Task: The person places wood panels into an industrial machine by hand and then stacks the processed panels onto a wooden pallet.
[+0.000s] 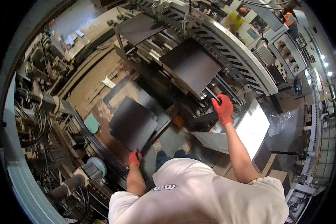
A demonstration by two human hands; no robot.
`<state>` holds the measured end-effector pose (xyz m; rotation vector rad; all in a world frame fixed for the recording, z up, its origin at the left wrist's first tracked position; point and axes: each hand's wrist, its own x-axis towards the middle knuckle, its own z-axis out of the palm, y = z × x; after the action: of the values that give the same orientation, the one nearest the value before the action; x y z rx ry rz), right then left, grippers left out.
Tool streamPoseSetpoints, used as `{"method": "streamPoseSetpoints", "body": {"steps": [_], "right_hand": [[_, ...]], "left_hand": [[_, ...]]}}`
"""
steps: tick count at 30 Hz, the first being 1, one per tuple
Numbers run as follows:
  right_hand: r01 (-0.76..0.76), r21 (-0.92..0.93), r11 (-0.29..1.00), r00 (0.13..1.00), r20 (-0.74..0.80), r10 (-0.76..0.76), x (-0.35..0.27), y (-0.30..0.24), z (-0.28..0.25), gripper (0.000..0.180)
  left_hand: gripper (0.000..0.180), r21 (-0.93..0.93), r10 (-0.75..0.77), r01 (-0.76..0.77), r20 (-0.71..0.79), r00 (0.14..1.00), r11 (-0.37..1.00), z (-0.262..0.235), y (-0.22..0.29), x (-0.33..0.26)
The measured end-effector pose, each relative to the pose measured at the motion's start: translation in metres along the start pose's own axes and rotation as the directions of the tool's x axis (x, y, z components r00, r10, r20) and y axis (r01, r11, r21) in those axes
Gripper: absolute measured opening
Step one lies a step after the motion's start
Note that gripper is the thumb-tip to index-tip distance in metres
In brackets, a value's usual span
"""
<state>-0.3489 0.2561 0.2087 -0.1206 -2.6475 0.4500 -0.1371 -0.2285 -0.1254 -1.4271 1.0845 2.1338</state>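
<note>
The near panel [132, 121], dark and with uneven edges, lies over the worktop [99, 114], its near corner at the left hand [134, 158]. Those fingers are bent there, though I cannot tell whether they pinch it. If they have only the corner, the panel could pivot or slip toward the shoes [185, 146]. The right hand [223, 108] is curled just beside the near end of the far panel [192, 65], which lies on the rack [153, 50]; whether its fingers hold anything is unclear. So close to the rack's bars and roller, they could get pinched should something there turn, and uneven support could tip the far panel.
</note>
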Motion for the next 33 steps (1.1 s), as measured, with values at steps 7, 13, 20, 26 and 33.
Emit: {"method": "streamPoseSetpoints", "body": {"steps": [7, 13, 20, 26, 33], "right_hand": [[-0.303, 0.91, 0.282, 0.81, 0.09, 0.579, 0.014, -0.056, 0.08, 0.023], [-0.601, 0.799, 0.006, 0.6, 0.446, 0.664, 0.061, -0.047, 0.117, 0.03], [-0.403, 0.909, 0.107, 0.914, 0.393, 0.101, 0.056, -0.042, 0.026, 0.045], [0.023, 0.447, 0.894, 0.975, 0.19, -0.12, -0.102, 0.045, -0.1, 0.064], [-0.516, 0.838, 0.177, 0.774, 0.368, 0.515, -0.238, 0.13, -0.179, 0.034]], "left_hand": [[0.058, 0.016, 0.141, -0.14, -0.118, 0.983, 0.99, -0.043, -0.037, -0.026], [0.054, 0.384, 0.605, -0.495, -0.256, 0.754, 0.779, 0.002, 0.041, -0.047], [0.04, 0.563, 0.744, -0.58, -0.098, 0.661, 0.589, 0.053, 0.112, -0.087], [0.033, 0.199, 0.631, -0.711, 0.345, 0.695, 0.675, 0.141, 0.096, -0.199], [0.062, 0.202, 0.617, -0.832, 0.586, 0.525, 0.516, 0.319, 0.106, -0.211]]}}
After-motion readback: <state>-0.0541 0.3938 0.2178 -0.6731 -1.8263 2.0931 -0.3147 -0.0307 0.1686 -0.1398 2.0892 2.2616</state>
